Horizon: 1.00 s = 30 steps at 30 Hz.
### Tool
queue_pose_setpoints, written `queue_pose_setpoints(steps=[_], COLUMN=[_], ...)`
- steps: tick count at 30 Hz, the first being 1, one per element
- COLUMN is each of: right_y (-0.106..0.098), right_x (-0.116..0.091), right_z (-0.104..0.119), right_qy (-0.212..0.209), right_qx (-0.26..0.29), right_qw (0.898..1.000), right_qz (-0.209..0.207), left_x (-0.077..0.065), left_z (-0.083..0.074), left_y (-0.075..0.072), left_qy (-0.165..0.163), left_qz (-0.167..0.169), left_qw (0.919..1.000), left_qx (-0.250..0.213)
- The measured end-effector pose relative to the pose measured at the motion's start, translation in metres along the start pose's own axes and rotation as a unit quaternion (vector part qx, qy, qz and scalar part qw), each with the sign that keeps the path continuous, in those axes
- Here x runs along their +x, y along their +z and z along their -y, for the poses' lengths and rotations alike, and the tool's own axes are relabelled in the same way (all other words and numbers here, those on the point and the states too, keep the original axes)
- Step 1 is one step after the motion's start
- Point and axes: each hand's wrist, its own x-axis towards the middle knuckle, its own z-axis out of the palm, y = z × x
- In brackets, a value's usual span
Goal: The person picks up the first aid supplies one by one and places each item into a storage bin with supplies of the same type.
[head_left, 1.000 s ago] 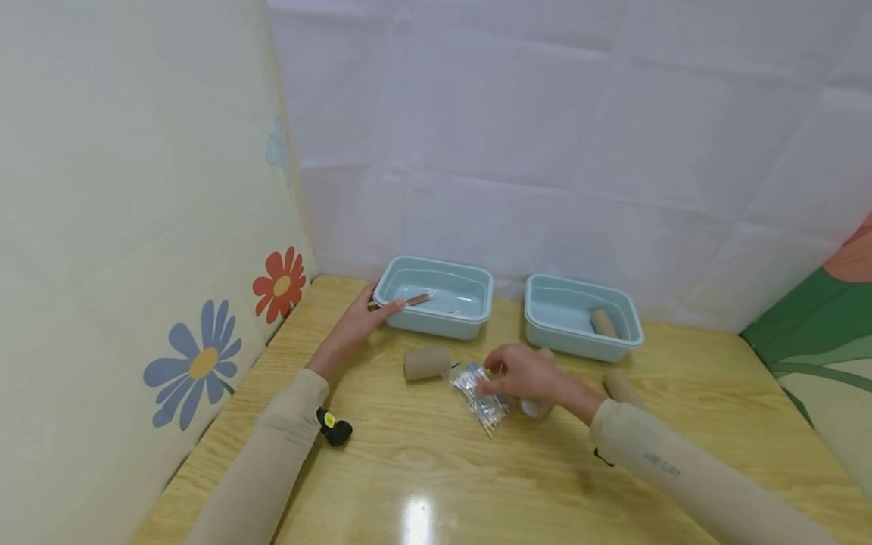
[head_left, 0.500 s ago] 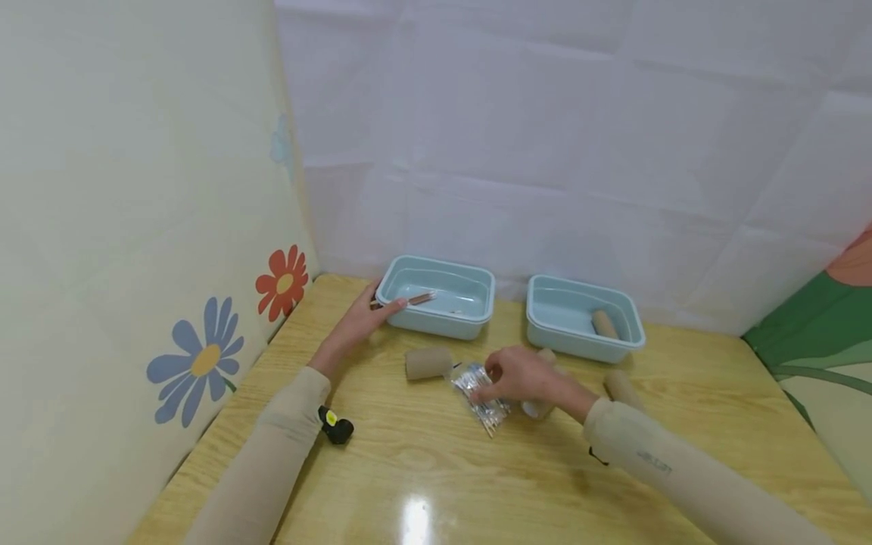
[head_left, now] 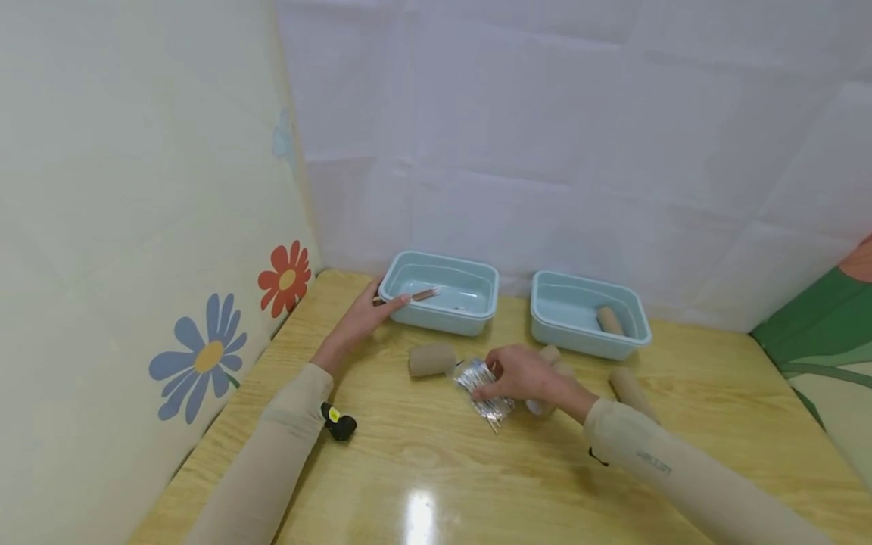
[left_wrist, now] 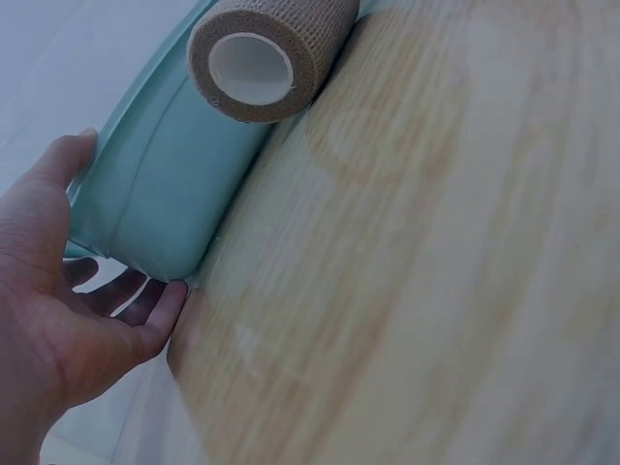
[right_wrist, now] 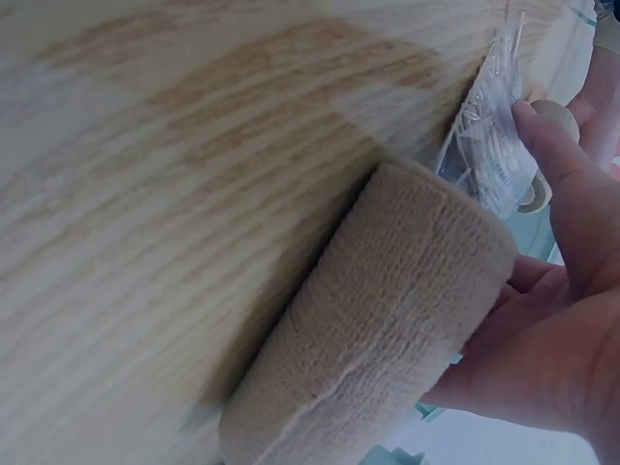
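My left hand (head_left: 361,314) holds the left end of a pale blue plastic tub (head_left: 443,322). Its thumb lies at the rim, and in the left wrist view the fingers (left_wrist: 160,315) bend around the tub's lower corner. Inside the tub is a small brown bundle (head_left: 425,294) with a pale tip. My right hand (head_left: 521,375) pinches a clear bag of cotton swabs (head_left: 487,401) lying on the table. In the right wrist view, the thumb presses the bag (right_wrist: 489,145), while a tan bandage roll (right_wrist: 378,310) sits close by the hand.
Another tan bandage roll (head_left: 432,359) lies in front of the left tub. A second blue tub (head_left: 579,337) stands at the back right with a roll (head_left: 609,320) inside. One more roll (head_left: 630,392) lies by the right forearm. A white cloth (head_left: 463,136) hangs behind.
The right thumb has lowered onto the cotton swab bag, which stays in about the same spot. My left hand keeps its place on the tub. The head view has shifted slightly.
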Motion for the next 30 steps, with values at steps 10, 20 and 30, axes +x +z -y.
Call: queue_pose_setpoints(steps=[10, 20, 30], right_y=[0.0020, 0.0036, -0.0011], right_x=[0.0010, 0.0003, 0.0000], right_z=[0.0016, -0.0010, -0.0055], right_qy=[0.026, 0.029, 0.003], right_qx=[0.031, 0.051, 0.099], right_qw=[0.999, 0.998, 0.994], right_qz=[-0.007, -0.013, -0.039], left_x=[0.0001, 0.0029, -0.0003], left_z=[-0.0043, 0.0001, -0.0012], left_y=[0.0000, 0.0004, -0.0011], left_qy=[0.005, 0.004, 0.008], left_qz=[0.000, 0.006, 0.000], left_qw=[1.0000, 1.0000, 0.9999], left_qx=[0.008, -0.005, 0.008])
